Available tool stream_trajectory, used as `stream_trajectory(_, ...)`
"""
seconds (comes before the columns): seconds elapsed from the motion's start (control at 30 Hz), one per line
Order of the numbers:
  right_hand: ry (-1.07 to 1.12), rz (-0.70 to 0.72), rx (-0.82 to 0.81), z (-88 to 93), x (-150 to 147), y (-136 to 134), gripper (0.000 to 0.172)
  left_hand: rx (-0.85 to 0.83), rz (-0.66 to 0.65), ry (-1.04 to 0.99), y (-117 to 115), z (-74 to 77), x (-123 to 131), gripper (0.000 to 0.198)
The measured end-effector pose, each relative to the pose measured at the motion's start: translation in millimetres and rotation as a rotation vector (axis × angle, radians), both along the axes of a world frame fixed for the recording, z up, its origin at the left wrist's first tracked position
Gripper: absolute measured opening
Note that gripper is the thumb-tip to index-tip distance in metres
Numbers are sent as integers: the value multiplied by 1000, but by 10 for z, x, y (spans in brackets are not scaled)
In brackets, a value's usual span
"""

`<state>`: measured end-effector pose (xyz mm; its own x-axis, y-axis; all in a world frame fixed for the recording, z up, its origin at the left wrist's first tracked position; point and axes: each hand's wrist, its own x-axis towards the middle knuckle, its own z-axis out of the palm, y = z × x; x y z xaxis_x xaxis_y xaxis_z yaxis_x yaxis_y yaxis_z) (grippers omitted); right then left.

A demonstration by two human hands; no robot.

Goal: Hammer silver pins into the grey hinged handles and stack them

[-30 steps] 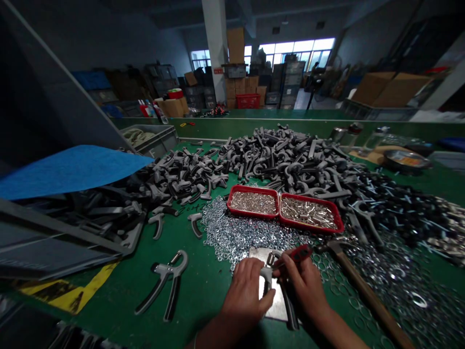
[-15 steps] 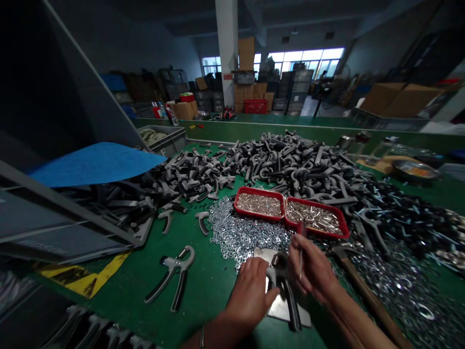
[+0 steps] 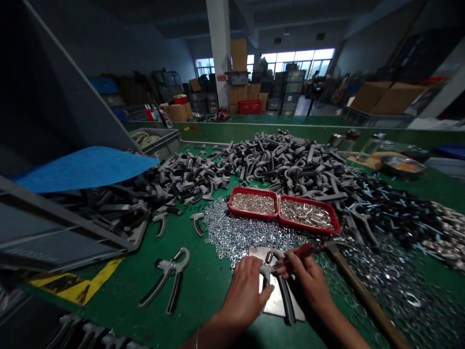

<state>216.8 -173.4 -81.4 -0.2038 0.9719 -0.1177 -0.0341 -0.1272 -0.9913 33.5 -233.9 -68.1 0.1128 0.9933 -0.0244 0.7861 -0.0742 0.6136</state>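
Note:
On a metal plate [image 3: 273, 303] lies a grey and black hand gripper with a coil spring [image 3: 286, 300]. My left hand [image 3: 247, 286] is closed around its left handle, which the fingers partly cover. My right hand [image 3: 308, 278] grips a red-handled screwdriver [image 3: 304, 250], tilted so that its thin shaft points left at the hand gripper's joint. Whether the tip touches the joint I cannot tell. Another sprung hand gripper [image 3: 169, 278] rests on the green table to the left. Two loose handle pieces [image 3: 197, 224] lie beyond it.
Two red trays [image 3: 253, 214] of small metal parts stand ahead, among scattered washers [image 3: 232, 237]. A hammer [image 3: 359, 286] lies right of the plate. Heaped grey handles [image 3: 276, 160] cover the back. A large grey crate [image 3: 65, 228] borders the left.
My right hand has tipped the screwdriver from upright to slanting, its handle now to the right and its shaft towards the joint. My left hand keeps its hold on the hand gripper.

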Motion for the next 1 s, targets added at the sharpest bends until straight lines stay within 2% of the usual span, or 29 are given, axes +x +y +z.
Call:
stream_trajectory(0.07,-120,18,64,52,-7,-28,34,-12,-5,1,6,8,-2,39)
stream_trajectory(0.13,-336,60,202,109,-18,-80,33,-17,-12,6,6,6,-4,39)
stream_trajectory(0.23,-577,219,388,187,-42,-144,29,-7,-14,15,1,-12,-7,38)
stream_trajectory(0.33,-553,219,358,202,-38,-108,28,7,-6,10,0,-29,-14,40)
stream_trajectory(0.43,-393,103,196,134,10,-3,31,7,-10,6,3,-35,-19,43)
stream_trajectory(0.57,-196,69,49,29,75,29,34,11,-11,4,9,-47,-28,42)
stream_trajectory(0.67,-325,77,148,45,61,-44,32,10,-26,3,17,-65,-35,43)
stream_trajectory(0.83,-663,323,427,244,-130,-71,26,3,-25,19,18,-62,-15,39)
stream_trajectory(0.93,-682,410,472,363,-202,-42,22,4,11,10,8,-36,12,34)
stream_trajectory(1.0,-591,389,410,415,-151,-40,27,-23,21,10,12,-51,15,34)
